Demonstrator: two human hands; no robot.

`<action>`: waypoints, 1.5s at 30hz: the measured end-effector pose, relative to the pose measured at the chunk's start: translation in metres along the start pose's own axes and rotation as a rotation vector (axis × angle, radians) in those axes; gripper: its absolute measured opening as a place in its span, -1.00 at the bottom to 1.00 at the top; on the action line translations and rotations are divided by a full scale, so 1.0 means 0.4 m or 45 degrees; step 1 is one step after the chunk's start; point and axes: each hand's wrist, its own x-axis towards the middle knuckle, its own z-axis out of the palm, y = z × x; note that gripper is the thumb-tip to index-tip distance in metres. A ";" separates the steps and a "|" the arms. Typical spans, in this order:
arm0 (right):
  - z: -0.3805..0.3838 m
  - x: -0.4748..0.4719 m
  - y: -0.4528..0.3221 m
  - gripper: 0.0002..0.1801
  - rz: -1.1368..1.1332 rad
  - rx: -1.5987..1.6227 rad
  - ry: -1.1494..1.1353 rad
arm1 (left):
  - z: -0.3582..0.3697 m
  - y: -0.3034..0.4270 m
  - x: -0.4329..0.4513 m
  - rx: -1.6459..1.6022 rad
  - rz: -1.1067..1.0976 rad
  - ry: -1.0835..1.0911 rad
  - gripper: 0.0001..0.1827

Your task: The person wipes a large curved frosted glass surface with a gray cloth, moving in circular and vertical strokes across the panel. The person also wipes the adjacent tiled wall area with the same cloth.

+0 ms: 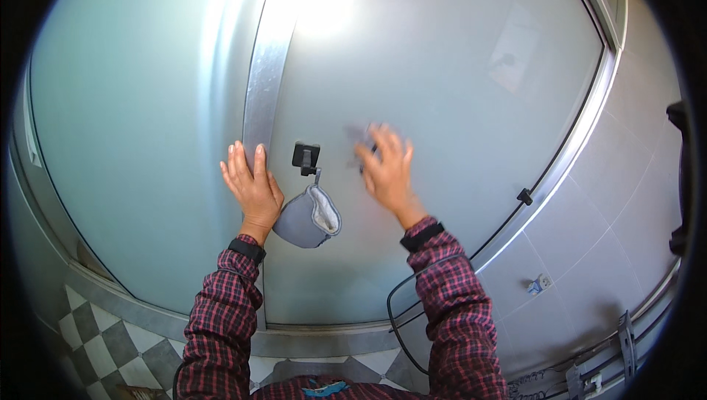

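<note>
My left hand (252, 187) lies flat with spread fingers on the metal frame strip (265, 85) between two frosted glass panels. To its right, a black square hook (306, 156) is fixed to the glass, and a grey fabric mitt or pouch with a pale fleecy lining (302, 223) hangs from it by a loop. My right hand (386, 168) is on or just before the right frosted glass panel (442, 96), blurred by motion. Its fingers are curled around something small, dark and partly see-through that I cannot make out.
A metal door frame (563, 162) with a small black fitting (525, 196) edges the glass on the right. Beyond it are a tiled wall, a socket (539, 284) and a metal rack (626, 345). A black cable (391, 311) loops by my right sleeve. Checkered floor tiles (116, 345) lie below.
</note>
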 end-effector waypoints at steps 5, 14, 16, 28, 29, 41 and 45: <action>-0.118 0.262 0.189 -0.54 0.161 -0.079 0.478 | 0.002 0.003 0.004 0.047 0.020 0.024 -0.37; -0.009 -0.129 0.123 -0.62 0.160 0.071 0.229 | 0.013 0.001 0.004 0.163 0.052 0.100 -0.41; 0.000 -0.238 0.117 -0.63 0.072 0.075 0.096 | 0.013 -0.001 0.005 0.172 0.061 0.104 -0.39; -0.223 0.006 0.536 -0.54 0.335 -0.050 0.535 | 0.035 -0.012 -0.001 0.289 0.098 0.157 -0.38; -0.217 -0.014 0.536 -0.55 0.329 -0.037 0.546 | 0.036 -0.012 -0.001 0.310 0.110 0.162 -0.38; -0.182 -0.467 0.575 -0.54 0.368 0.067 0.318 | 0.051 -0.040 -0.017 0.393 0.059 0.177 -0.37; -0.276 -0.326 0.795 -0.53 0.459 -0.057 0.541 | 0.050 -0.048 -0.017 0.472 0.081 0.197 -0.40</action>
